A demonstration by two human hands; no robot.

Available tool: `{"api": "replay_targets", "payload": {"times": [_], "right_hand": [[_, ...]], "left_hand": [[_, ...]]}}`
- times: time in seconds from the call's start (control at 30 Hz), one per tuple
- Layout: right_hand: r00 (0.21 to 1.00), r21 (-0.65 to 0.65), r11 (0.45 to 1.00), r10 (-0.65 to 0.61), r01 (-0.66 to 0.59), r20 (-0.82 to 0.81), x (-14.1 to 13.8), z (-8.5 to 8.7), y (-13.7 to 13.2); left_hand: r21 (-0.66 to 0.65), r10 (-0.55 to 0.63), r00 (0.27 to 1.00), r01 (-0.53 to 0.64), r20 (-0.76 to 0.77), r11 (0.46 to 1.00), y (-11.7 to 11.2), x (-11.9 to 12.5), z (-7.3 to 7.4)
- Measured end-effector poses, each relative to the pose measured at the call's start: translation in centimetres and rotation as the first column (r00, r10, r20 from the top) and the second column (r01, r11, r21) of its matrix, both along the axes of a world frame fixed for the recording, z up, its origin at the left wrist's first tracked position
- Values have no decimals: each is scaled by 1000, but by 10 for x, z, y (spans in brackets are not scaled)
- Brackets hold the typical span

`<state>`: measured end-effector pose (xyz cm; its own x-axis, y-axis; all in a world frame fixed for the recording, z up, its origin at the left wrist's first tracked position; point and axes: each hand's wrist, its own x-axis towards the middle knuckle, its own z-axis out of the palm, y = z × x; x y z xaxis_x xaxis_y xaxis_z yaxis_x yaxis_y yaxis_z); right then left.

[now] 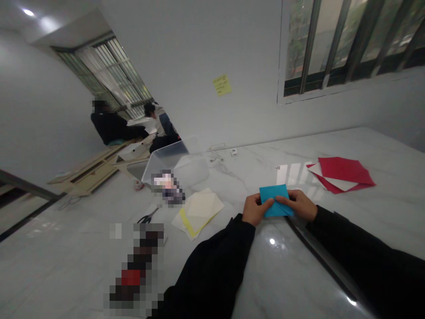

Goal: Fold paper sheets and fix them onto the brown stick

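Note:
A small folded piece of bright blue paper [274,194] is held up a little above the marbled white table [265,274]. My left hand [255,209] grips its left edge, thumb lying across the front. At its right edge my right hand [301,204] pinches it the same way, and the two thumbs nearly meet at the middle. The fingers behind the paper are hidden. To the right of my hands lie red sheets [347,172] with a white one between them. On the left side rest cream and yellow sheets [201,208].
Black-handled scissors [148,216] lie left of the cream sheets. Behind them stands a clear plastic bin [175,159]. A small white charger [234,152] and a thin cable are near the wall. A yellow sticky note [222,85] hangs there. Two people sit far left.

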<state>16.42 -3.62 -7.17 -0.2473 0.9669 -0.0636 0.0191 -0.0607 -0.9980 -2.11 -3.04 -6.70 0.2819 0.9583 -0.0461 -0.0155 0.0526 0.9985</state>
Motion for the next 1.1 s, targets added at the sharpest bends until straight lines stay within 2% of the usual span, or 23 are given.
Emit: {"api": "replay_targets", "payload": {"times": [0.13,0.33,0.57,1.1], "right_hand": [[999,0,999,36,-36,-25,0,-1,0],[1000,12,1000,-3,3,-2,1,-6,3],[1000,26,999,-28,28,6,-2,0,2],[1000,88,996,-3,2,10,-4,2,4]], "left_hand": [[-17,28,1000,-28,10,999,2,-1,1],[-65,-3,998,7,60,998,4,-1,0],[-83,20,996,-13,83,996,6,-1,0],[-65,13,999,-11,29,998,9,-3,3]]}}
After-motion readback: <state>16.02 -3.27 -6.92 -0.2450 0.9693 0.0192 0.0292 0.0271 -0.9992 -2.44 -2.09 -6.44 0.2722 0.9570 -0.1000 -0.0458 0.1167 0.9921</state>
